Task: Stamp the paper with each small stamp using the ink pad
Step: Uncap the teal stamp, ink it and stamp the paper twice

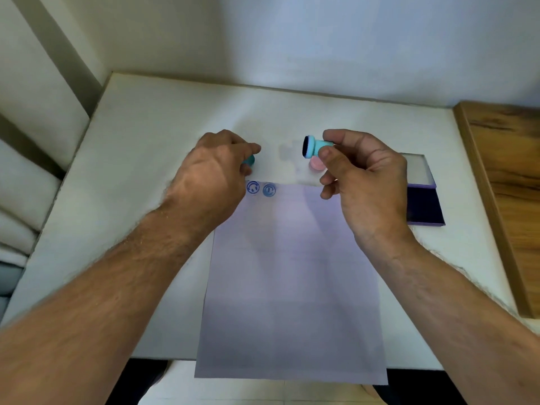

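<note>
A sheet of white paper (292,273) lies on the white table (146,127), its near end hanging over the front edge. Two blue round prints (260,189) sit near its top left corner. My right hand (362,182) holds a turquoise stamp (314,146) sideways in the air, its dark inked face turned left. My left hand (213,168) rests above the paper's top left, fingers closed around another turquoise stamp (249,160) that is mostly hidden. A pink stamp (317,164) stands on the table below the raised one. The open ink pad (423,206) lies to the right, partly behind my right hand.
A wooden panel (502,182) borders the table on the right. A wall rises behind the table. Pale cushions (26,182) sit to the left, beyond the table's edge.
</note>
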The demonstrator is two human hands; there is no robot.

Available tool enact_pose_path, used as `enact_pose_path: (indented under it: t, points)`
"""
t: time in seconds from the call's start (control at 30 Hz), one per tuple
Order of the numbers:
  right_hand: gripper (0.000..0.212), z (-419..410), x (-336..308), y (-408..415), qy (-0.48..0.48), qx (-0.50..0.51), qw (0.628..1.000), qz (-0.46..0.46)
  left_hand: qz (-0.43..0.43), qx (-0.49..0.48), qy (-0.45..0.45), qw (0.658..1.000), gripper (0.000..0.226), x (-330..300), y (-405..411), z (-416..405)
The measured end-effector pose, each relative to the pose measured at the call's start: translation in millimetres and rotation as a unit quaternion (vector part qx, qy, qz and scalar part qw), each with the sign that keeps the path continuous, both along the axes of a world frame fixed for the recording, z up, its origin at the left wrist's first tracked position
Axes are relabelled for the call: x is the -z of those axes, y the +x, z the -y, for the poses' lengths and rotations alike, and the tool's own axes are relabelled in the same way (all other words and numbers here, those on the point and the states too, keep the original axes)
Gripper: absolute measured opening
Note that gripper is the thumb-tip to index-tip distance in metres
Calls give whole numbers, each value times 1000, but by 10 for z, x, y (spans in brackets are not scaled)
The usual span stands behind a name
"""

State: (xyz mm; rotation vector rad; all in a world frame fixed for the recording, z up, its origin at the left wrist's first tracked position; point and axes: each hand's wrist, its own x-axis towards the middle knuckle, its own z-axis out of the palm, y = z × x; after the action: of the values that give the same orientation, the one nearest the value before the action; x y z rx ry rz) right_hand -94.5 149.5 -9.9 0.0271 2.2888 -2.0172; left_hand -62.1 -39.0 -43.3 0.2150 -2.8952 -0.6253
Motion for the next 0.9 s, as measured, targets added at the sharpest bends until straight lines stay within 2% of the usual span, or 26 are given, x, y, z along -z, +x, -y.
enact_pose_path:
  t: [0.13,0.37,0.53,0.7,0.83,0.9]
  points:
    - [18,-7,-16,-11,-14,-1,1000,5,15,6,-21,1000,37,55,10,26]
    - [18,4,-18,-1,-8,-10,1000,-1,7,-6,17,1000,34,34,6,16]
    - [24,23,-6,10,-6,-21,1000,4,3,-3,6,1000,32,36,17,17]
    - [25,45,20,33,3,-40,999,16,-7,-8,4,1000,42,53,24,25]
    - [22,53,13,44,-6,-43,999,23,-44,-42,90,994,38,-56,25,-37]
    - [20,56,6,51,0,-48,999,16,-82,-26,141,986,37,-132,12,-66]
